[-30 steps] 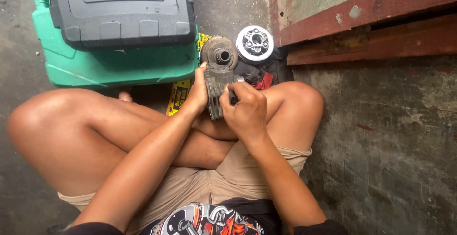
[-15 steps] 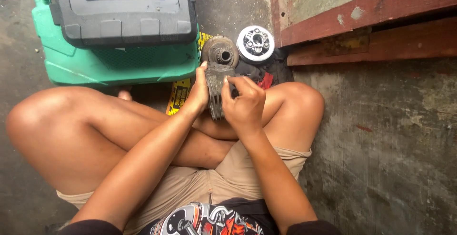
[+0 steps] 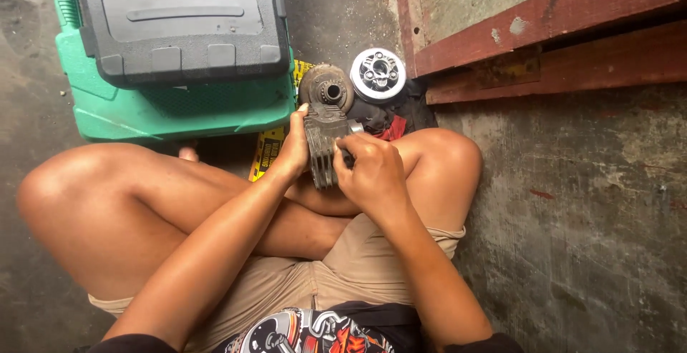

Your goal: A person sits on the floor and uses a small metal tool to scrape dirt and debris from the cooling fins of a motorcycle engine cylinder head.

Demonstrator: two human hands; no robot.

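Between the crossed knees, at the finned metal part:
Right fingers (image 3: 352, 154): curled against the near side of the finned metal part (image 3: 323, 145), apparently pinching something small and dark there; what it is cannot be made out.
Right hand (image 3: 368, 174): closed on the part's right edge, knuckles up.
Left hand (image 3: 295, 149): wrapped round the part's left side, thumb pointing up along it, gripping it firmly.
What changed: over the last second the right hand has slid slightly along the part's side and the part has tipped a little nearer the body; both grips look the same as before, so the work seems to be going on at the same spot on the part.
Finned metal part: dull grey casting, grimy, with parallel ribs down its body and a round head with a dark central bore at the far end.
Beyond the part: a round silvery disc (image 3: 378, 74) with a ring of holes, lying flat on the floor, brighter and cleaner than the casting.
Just under the disc, right of the part: a dark rag (image 3: 383, 120) with a red patch.
Left of the part: a yellow printed strip (image 3: 268, 149) on the floor, partly under the leg.
Far left of the part: a green plastic case (image 3: 179, 106), ribbed, with a grey moulded case (image 3: 182, 24) stacked on it.
Right of the part: rough stained concrete floor (image 3: 572, 217) and red-painted wooden boards (image 3: 544, 31), chipped.
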